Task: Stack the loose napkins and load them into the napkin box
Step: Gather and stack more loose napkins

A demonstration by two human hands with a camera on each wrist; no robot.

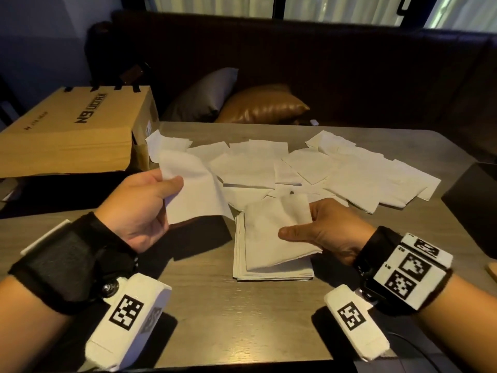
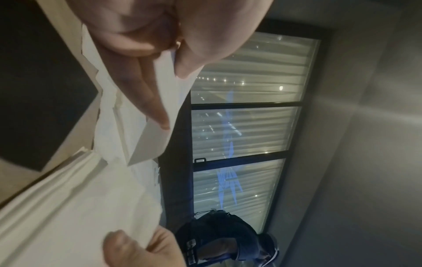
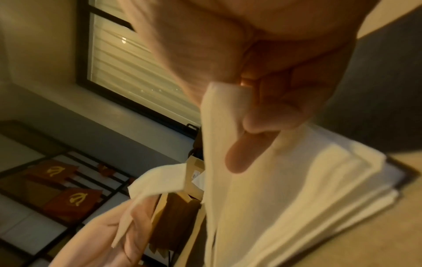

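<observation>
Nearest the person, both wrists carry black straps with white marker blocks (image 1: 412, 270), and between the forearms lies bare grey-brown table (image 1: 242, 319). Just beyond that bare strip sits the neat stack of napkins (image 1: 271, 273), squared up flat on the table. The right hand (image 1: 328, 232) holds a single napkin, the right napkin (image 1: 277, 230), directly over the stack, thumb on top and fingers curled under its right edge; its near corner droops onto the stack, and the right wrist view shows the same pinch with the stack's layered edges below. To the left and slightly farther, the left hand (image 1: 139, 208) pinches another sheet, the left napkin (image 1: 196, 189), between thumb and curled fingers at its left edge, lifted clear of the table so it hangs and bends. Behind both hands the loose napkins (image 1: 336, 168) lie scattered and overlapping across the middle of the table, reaching to its far edge. At the far left a brown cardboard box (image 1: 70, 130) lies on its side, its corner touching the nearest loose sheets. A dark flat object (image 1: 473, 200) sits at the right edge. Beyond the table, two cushions (image 1: 258, 106) rest on a dark sofa below curtained windows.
</observation>
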